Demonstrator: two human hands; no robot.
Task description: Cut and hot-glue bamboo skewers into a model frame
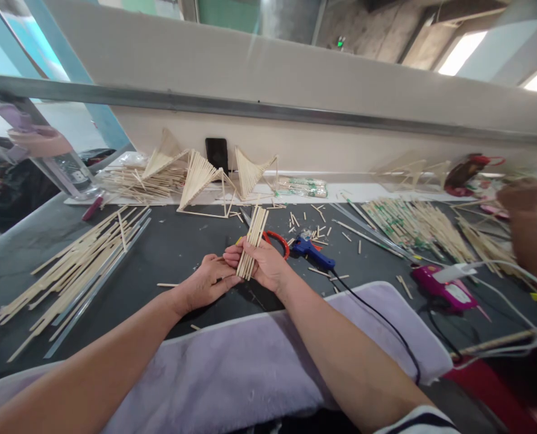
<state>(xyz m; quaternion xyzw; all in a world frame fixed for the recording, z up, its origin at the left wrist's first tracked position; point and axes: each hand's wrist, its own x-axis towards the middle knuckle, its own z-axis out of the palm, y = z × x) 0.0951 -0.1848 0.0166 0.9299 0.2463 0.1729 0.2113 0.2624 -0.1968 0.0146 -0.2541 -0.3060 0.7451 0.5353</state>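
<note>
A small bundle of thin wooden sticks [257,226] is held upright and slightly tilted, in front of me above the dark table. My right hand [266,265] is closed round its lower half, with the thumb across the front. At the bottom end of the bundle, my left hand [211,278] pinches the sticks between thumb and fingers; its fingertips are partly hidden. Just behind my right hand lie scissors with red handles [282,242], mostly covered. A blue glue gun [313,252] rests to the right, its black cable running towards me.
Long wooden sticks [76,265] lie at the left. Twisted stick models [200,184] stand along the back near a black phone [217,154]. Cut stick pieces [317,232], more sticks [399,223] and a magenta device [444,289] occupy the right. Another person's hand [524,199] is at far right.
</note>
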